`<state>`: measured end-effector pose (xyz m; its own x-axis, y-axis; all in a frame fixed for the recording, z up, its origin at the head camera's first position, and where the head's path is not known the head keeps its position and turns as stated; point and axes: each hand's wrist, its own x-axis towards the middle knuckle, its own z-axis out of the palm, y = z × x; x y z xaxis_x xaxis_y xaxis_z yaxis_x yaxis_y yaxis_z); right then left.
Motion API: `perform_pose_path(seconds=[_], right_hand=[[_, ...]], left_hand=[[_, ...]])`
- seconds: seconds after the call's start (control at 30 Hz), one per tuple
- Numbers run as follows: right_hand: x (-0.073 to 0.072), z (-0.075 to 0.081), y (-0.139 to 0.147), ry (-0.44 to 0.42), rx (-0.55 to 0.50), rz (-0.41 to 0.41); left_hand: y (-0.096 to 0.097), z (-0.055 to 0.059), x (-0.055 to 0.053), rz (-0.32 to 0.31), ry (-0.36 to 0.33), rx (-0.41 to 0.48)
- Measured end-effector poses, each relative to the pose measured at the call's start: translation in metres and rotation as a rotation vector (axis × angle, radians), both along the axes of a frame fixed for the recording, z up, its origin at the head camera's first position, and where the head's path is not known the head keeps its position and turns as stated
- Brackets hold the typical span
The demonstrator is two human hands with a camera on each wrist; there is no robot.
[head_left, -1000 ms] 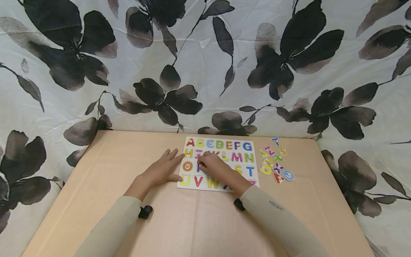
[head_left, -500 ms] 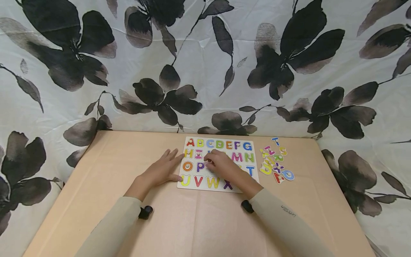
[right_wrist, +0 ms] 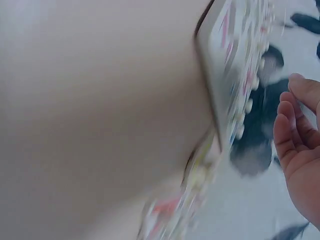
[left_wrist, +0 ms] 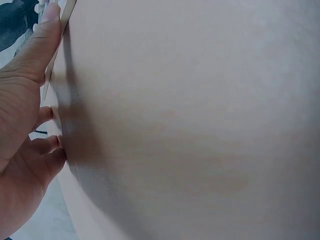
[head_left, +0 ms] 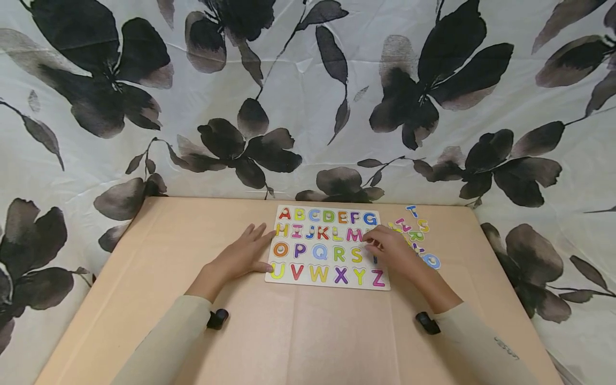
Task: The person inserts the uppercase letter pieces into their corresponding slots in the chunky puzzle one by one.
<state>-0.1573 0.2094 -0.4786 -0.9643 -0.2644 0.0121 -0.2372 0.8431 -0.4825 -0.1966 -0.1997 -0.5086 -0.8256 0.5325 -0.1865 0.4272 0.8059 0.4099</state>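
Observation:
A white alphabet puzzle board (head_left: 307, 261) with rows of coloured letters lies flat at the table's far side. My left hand (head_left: 243, 254) rests at its left edge, fingers spread and thumb on the lower left corner; the left wrist view shows the thumb (left_wrist: 37, 47) along the board's edge. My right hand (head_left: 394, 250) hovers over the board's right edge, fingers loosely bent. Nothing shows between its fingers in the right wrist view. Right beside it lie loose letter pieces, among them a blue T (head_left: 411, 210) and a blue round letter (head_left: 434, 266); the hand hides several others.
Light brown sheeting covers the table (head_left: 327, 337). Behind its far edge hangs a white cloth (head_left: 308, 80) with dark flowers. White knobs stand up from the board's surface in the blurred right wrist view.
My right hand has moved right, from the board's J and K letters to its right edge near the loose letters. The middle letters are uncovered. My left hand has stayed in place.

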Motion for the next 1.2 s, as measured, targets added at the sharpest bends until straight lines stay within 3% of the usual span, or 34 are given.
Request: perform_pose_path(seconds=[0.33, 0.57, 0.83, 1.2], right_hand=[[0.019, 0.002, 0.088, 0.044, 0.048, -0.105], [0.031, -0.013, 0.129, 0.026, 0.089, -0.194], [0.036, -0.029, 0.143, -0.042, 0.096, -0.266], [0.032, -0.021, 0.139, -0.07, 0.11, -0.264]], left_hand=[[0.0, -0.001, -0.001, -0.001, 0.008, -0.008], [0.001, 0.001, -0.001, -0.001, 0.015, -0.012], [0.0, -0.003, -0.002, -0.002, 0.007, -0.009], [0.001, -0.002, -0.001, 0.004, -0.008, -0.018]])
